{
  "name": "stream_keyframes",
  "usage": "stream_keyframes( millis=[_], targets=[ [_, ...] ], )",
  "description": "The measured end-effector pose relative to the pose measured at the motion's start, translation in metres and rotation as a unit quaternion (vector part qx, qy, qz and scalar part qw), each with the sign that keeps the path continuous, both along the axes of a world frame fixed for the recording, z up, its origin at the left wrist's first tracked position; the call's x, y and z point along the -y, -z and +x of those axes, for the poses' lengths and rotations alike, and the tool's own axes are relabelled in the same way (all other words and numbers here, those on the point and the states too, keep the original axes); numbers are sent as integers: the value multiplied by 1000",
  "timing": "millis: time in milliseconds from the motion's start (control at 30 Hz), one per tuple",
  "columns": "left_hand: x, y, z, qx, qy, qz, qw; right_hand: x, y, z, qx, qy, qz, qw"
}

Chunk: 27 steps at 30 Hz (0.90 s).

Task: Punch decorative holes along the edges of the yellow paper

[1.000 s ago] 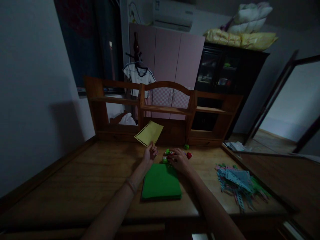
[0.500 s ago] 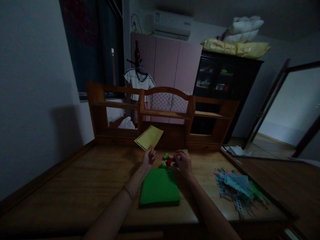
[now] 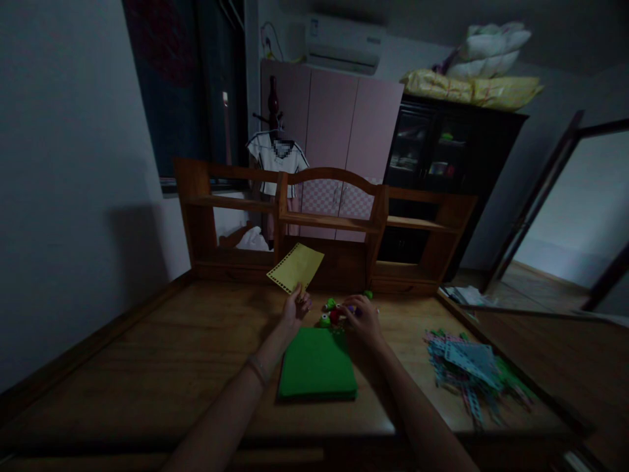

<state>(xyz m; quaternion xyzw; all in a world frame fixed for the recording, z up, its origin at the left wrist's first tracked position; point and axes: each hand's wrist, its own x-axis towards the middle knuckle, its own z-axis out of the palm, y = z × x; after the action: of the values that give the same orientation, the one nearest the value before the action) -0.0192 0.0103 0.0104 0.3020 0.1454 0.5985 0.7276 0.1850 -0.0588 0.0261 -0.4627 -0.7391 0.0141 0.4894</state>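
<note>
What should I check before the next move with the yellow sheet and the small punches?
1. Left hand has a grip on the yellow sheet: ok.
2. Sheet held up off the desk: ok.
3. Right hand rests on the small punches: ok.
4. Which punch the right hand has a grip on: cannot tell, too dim.
5. Green paper stack lies flat, away from the desk edge: ok.
6. Pile of strips is apart from both hands: ok.
</note>
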Motion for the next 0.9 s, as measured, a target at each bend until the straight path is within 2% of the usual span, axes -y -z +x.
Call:
stream_keyframes(
  millis=[167, 300, 467, 567, 700, 800, 900],
  targets=[
    [2, -1, -1, -2, 16, 3, 1000, 11, -1, -20, 106, -73, -10, 992],
    [3, -2, -1, -2, 22, 12, 1000, 8, 9, -35, 171, -82, -9, 982],
    [4, -3, 0, -1, 19, 19, 1000, 4, 11, -38, 179, -87, -11, 980],
    [2, -3, -1, -2, 17, 15, 1000, 6, 3, -35, 124, -63, 2, 990],
    [0, -3, -2, -12, 18, 3, 1000, 6, -8, -26, -17, -5, 22, 1000],
    [1, -4, -2, -12, 12, 0, 1000, 3, -7, -14, -117, 21, -2, 993],
    [3, -6, -1, -13, 6, -6, 1000, -2, -2, -4, -205, 4, -48, 977]
  ],
)
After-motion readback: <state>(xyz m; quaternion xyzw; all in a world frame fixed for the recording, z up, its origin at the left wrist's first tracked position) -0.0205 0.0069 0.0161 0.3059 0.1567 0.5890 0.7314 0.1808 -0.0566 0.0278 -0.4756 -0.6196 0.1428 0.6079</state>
